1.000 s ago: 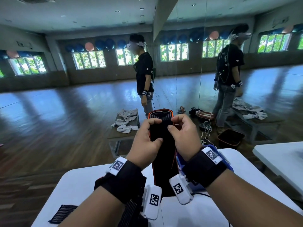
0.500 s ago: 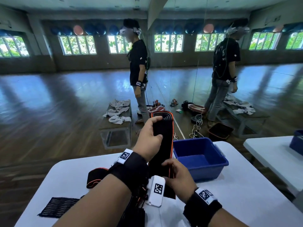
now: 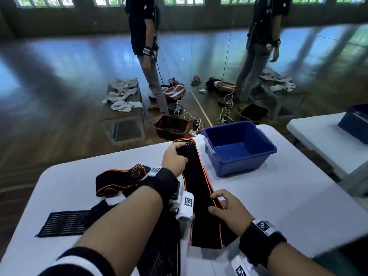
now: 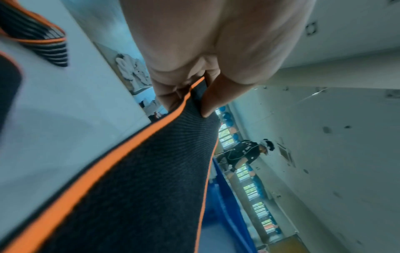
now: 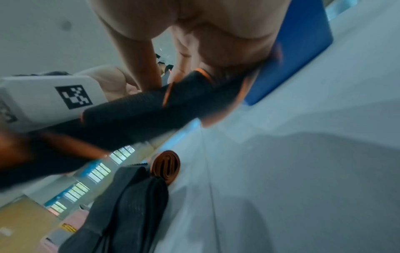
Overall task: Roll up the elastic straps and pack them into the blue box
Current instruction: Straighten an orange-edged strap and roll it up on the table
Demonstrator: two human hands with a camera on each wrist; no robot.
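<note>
A long black elastic strap (image 3: 196,188) with orange edging lies stretched lengthwise over the white table (image 3: 278,200). My left hand (image 3: 179,150) grips its far end beside the blue box (image 3: 239,156), which looks empty. The left wrist view shows the thumb and fingers of this hand (image 4: 190,95) pinching the strap (image 4: 140,171) at its edge. My right hand (image 3: 217,203) pinches the strap's right edge nearer to me. In the blurred right wrist view the right hand's fingers (image 5: 184,56) curl onto the strap (image 5: 140,109), with the blue box (image 5: 292,59) behind.
More straps lie at the left: a folded orange-edged one (image 3: 117,182) and a black striped one (image 3: 65,222). Further dark straps are heaped under my left forearm. A second white table (image 3: 322,140) stands at the right. A person stands on the wooden floor beyond.
The strap, held upright in the air before, has come down flat onto the table. My right hand slid along it toward me. The left hand kept the far end.
</note>
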